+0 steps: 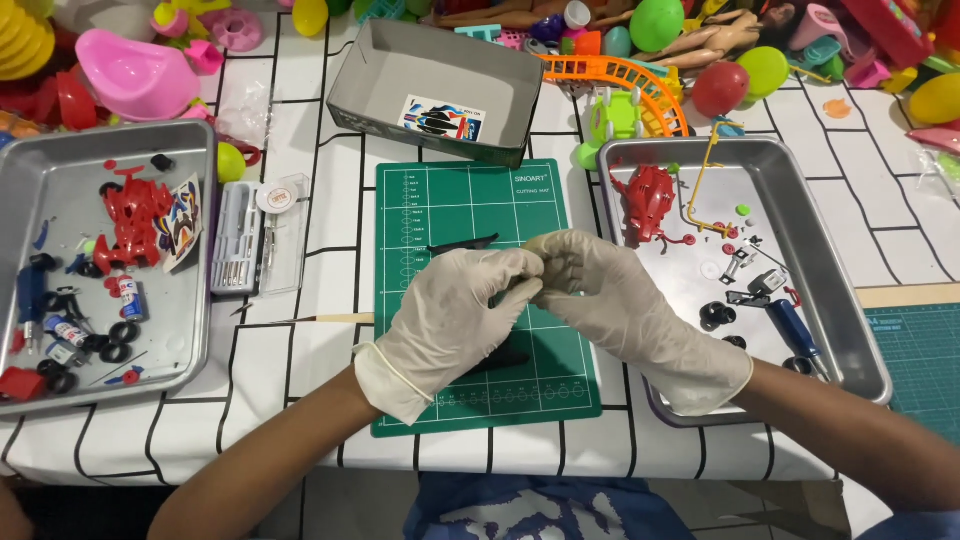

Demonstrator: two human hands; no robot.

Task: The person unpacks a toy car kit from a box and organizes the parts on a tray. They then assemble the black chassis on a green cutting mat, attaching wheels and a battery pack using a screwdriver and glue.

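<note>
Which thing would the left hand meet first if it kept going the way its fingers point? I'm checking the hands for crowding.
The left hand points up and right, straight at the right hand. Their fingertips already seem to touch above the green cutting mat, though depth is unclear.

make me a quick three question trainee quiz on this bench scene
1. True or false: the left hand and right hand meet above the green mat.
2. Which tray holds the blue screwdriver? A left tray B right tray
3. What colour are the toy car bodies in both trays?

Key: 1 true; 2 B; 3 red
</note>
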